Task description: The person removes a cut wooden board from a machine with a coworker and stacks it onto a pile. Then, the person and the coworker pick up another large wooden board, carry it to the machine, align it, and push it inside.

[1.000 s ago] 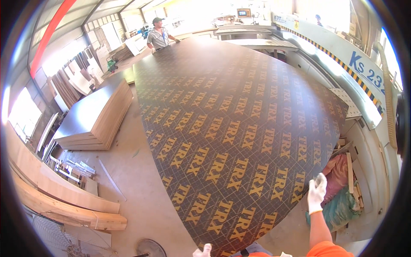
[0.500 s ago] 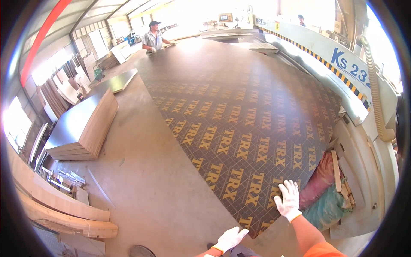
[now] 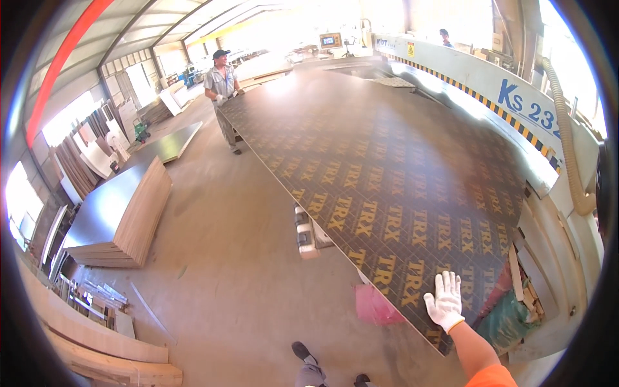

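Note:
A large dark brown film-faced plywood sheet (image 3: 322, 168), printed with rows of yellow lettering, stretches from just before me to the far end of the machine. My right hand (image 3: 445, 303), in a white knit glove, lies flat on its near corner with the fingers spread. No grip around the edge shows. My left hand is out of view. At the sheet's far left edge stands a co-worker (image 3: 222, 84) in a cap and grey shirt, with gloved hands at the edge.
Along the right runs a white panel saw beam (image 3: 464, 87) with a black-and-yellow stripe. Beneath the sheet are a pink piece (image 3: 377, 305), a teal bag (image 3: 509, 321) and a white-and-grey unit (image 3: 306, 235). A board stack (image 3: 119, 213) and timber beams (image 3: 116, 364) stand left.
The sheet's near end has shifted right in view, uncovering the floor, the pink piece and my feet. My left hand has left the picture. My right hand stays flat on the sheet.

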A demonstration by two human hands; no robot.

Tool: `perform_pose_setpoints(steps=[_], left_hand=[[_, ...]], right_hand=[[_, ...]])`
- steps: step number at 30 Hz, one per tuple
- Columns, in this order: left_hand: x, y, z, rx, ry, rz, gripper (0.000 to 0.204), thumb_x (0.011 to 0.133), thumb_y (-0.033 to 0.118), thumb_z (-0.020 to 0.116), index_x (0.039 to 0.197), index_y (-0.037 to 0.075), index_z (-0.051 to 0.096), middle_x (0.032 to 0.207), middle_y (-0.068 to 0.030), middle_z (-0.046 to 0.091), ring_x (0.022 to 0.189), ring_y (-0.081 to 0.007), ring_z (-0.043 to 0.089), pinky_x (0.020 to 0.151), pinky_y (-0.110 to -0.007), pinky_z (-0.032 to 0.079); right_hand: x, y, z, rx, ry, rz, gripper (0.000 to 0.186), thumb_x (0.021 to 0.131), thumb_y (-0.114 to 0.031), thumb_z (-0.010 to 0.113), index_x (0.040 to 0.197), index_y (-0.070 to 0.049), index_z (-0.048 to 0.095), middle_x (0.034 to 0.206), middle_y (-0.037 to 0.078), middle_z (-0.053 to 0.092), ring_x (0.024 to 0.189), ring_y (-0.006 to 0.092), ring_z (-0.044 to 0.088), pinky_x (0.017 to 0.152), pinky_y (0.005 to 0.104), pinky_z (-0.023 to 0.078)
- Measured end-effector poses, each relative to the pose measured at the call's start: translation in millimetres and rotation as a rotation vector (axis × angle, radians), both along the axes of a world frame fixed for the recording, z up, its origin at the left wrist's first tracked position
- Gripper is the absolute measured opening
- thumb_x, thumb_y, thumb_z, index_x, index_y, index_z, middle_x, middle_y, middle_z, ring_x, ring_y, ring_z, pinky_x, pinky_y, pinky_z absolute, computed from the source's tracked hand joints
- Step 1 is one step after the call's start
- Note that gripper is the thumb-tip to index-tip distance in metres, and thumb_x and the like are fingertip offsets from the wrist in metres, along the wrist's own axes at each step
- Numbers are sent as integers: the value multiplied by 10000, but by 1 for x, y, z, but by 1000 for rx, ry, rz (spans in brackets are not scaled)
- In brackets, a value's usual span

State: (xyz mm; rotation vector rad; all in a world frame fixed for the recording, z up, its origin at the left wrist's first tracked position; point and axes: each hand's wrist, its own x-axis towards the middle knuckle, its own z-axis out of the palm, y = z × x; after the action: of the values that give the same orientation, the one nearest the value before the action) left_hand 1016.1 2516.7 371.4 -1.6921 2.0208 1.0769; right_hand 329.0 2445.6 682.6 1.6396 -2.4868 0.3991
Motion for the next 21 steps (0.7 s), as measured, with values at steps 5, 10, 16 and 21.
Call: perform_pose_setpoints(steps=[5,10,16,21], left_hand=[[-12,-120,16,61,-3,253,489,1069,446,511,1210,52,764,1264,-264,737,1173,-481,691,1013,-545,538],[-123,-305,184,-11,246,447,553,1024,515,545,1196,38,764,1241,-218,756,1233,-431,673,1054,-509,514],[-158,-468,220,-37,297,398,524,1027,485,601,1255,38,751,1062,-114,813,999,-235,774,962,-382,578],[-208,-538,260,-23,164,63,522,1021,509,579,1272,88,758,1124,-114,802,1086,-286,752,1020,-406,556]], right_hand=[[4,-90,22,-57,11,-57,787,996,-453,608,1563,77,478,1678,302,390,1617,461,255,1358,557,93],[-23,-150,44,-13,-52,-214,764,1021,-422,591,1592,66,450,1718,274,347,1643,432,207,1362,546,70],[-42,-177,67,29,-124,-346,763,1016,-375,599,1616,58,412,1741,259,310,1656,420,175,1368,537,65],[-37,-202,80,57,-180,-494,754,1009,-340,594,1623,52,400,1750,246,294,1661,395,168,1375,513,56]])
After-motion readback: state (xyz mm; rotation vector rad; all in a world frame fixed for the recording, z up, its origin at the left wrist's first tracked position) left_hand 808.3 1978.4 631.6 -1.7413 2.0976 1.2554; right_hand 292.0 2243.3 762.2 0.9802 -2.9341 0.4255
